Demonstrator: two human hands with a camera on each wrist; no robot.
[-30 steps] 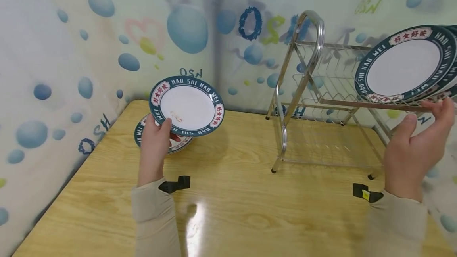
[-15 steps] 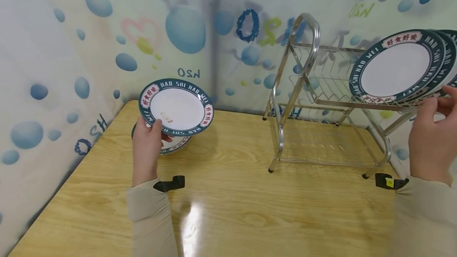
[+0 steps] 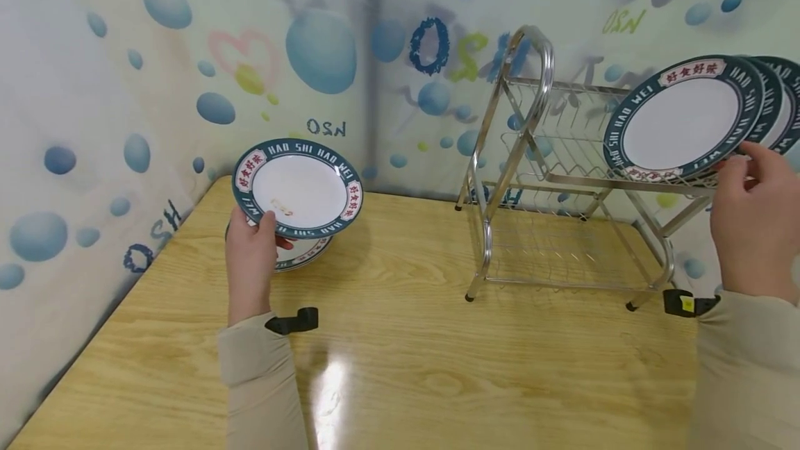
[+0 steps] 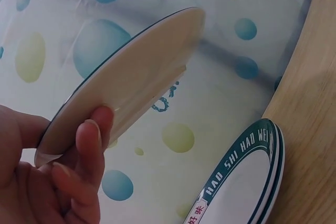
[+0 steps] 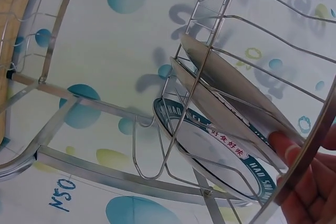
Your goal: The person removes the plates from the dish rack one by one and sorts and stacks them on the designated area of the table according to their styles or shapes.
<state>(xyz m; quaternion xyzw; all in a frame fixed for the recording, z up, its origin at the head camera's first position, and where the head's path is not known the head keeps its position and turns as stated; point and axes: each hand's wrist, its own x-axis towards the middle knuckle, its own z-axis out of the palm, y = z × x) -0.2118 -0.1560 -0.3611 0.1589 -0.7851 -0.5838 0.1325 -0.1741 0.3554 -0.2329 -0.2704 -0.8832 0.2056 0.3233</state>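
Observation:
My left hand (image 3: 250, 252) grips the lower edge of a white plate (image 3: 312, 189) with a dark green lettered rim. A small brownish-yellow mark shows near its lower left. In the left wrist view, fingers (image 4: 90, 142) press its pale underside. Below, partly hidden by it, a stack of similar plates (image 4: 247, 182) rests on the table. My right hand (image 3: 759, 221) is at the upper tier of a metal dish rack (image 3: 496, 217). Its thumb and finger pinch the lower right edge of the front plate (image 3: 687, 120). The right wrist view shows a fingertip against a plate's back.
Two more plates (image 3: 789, 110) lean behind the front one on the rack's upper tier. The rack's lower wire tier (image 3: 544, 248) stands over the wooden table (image 3: 437, 367). Patterned walls (image 3: 412, 130) close off the back and left side.
My right hand has gone from the rack's front rail, out to the right, then back to the front plate's edge. My left hand has drifted slightly left with its plate.

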